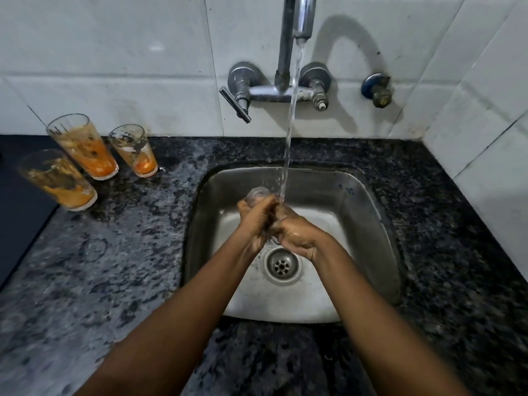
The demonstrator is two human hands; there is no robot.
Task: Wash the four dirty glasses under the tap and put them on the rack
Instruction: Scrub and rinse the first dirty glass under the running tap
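A clear glass (258,193) lies gripped between both hands over the sink (371,224), its end poking out beyond the left hand (255,218). The right hand (297,234) curls round its other end, fingers meeting the left. Water (290,132) from the tap (297,18) lands on them. Three dirty glasses (83,147) stand well left of the hands on the counter (114,267)

Left of your dull, scuffed steel sink (368,195), three clear glasses (83,147) smeared orange stand on speckled polished granite counter (114,267); behind it, glossy white tiles (128,52).
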